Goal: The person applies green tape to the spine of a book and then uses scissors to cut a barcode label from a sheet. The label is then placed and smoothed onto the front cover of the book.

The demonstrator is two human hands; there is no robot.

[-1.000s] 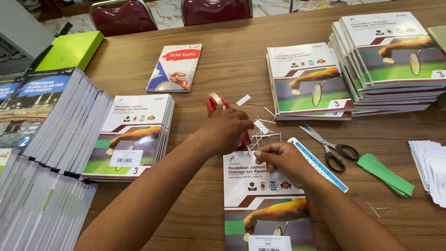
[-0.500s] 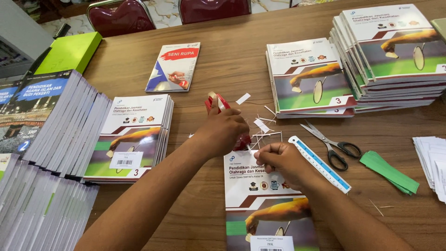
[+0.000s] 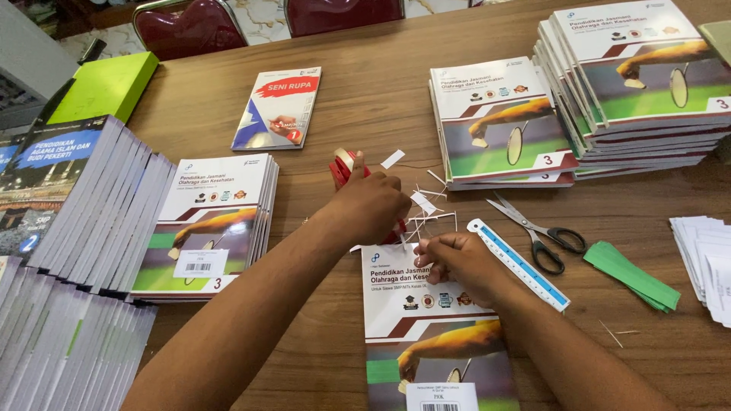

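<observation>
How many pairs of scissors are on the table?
1. The scissors lie right of the ruler, near the right hand. Others may be hidden behind book stacks.

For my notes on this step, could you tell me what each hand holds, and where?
Left hand grips the red tape dispenser over its top; right hand pinches something at its fingertips, probably tape, though it cannot be told.

red tape dispenser (image 3: 344, 169), upright, above flat textbook (image 3: 426, 327)

white barcode label (image 3: 199, 266) on left stack | white label (image 3: 442, 397) on near book
</observation>
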